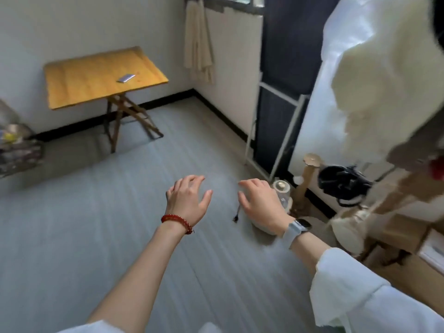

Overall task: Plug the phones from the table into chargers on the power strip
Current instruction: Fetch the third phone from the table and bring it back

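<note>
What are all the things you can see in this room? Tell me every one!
table: one, yellow wood top with folding legs, by the far wall
phone: one, silvery grey, lying flat on the table
towel: one, cream, hanging in the far corner
rack: one, white frame with dark panels, right of the corner
jar: one, clear, on the floor beside the right hand
black bag: one, at the right
bracelet: one, red beads, left wrist
watch: one, pale strap, right wrist
left hand: open, empty, over the floor
right hand: open, empty
</note>
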{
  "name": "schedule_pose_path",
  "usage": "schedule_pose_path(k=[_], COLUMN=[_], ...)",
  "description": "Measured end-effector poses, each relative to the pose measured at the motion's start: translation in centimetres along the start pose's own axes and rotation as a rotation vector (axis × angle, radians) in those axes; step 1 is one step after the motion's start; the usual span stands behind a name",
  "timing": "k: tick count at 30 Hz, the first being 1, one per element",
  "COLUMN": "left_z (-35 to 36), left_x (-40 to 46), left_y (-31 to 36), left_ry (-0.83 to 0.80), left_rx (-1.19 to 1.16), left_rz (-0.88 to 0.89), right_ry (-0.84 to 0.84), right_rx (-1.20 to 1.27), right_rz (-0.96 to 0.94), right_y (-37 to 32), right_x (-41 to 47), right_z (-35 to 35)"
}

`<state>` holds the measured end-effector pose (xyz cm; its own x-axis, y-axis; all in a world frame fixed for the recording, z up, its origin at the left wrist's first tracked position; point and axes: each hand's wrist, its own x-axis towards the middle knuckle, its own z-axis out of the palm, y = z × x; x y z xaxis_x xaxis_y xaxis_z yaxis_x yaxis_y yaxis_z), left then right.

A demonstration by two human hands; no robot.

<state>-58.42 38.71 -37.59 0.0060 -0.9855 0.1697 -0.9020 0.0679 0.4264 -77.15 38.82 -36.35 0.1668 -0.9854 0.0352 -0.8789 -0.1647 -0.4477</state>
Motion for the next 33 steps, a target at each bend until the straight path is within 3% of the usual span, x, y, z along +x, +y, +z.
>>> schedule_pose_path(k=[9,16,24,33], left_z=[-1.8,-6.9,-6.4,-5.7], left_x=[15.8,35.1,55.3,76.9], left_y=[-18.2,-28.6,-37.5,-50.5], left_ry=[0.078,0.140,0.156,0.118], left_rx=[0.032,0.045,-0.009,-0.088], left_rz=[-0.352,-0.357,-0.316,-0.487], right_ry=[-0.162,-0.192,-0.204,-0.312], right_rx=[-0.086,-0.131,-0.091,-0.004], right_rz=[-0.274,-0.374,-0.339,-0.309], right_y=[-8.7,-17.3,-20.9,-26.6], right_x=[24.3,45.0,66.9,92.3], right_z=[9.2,10.6,14.3,21.3])
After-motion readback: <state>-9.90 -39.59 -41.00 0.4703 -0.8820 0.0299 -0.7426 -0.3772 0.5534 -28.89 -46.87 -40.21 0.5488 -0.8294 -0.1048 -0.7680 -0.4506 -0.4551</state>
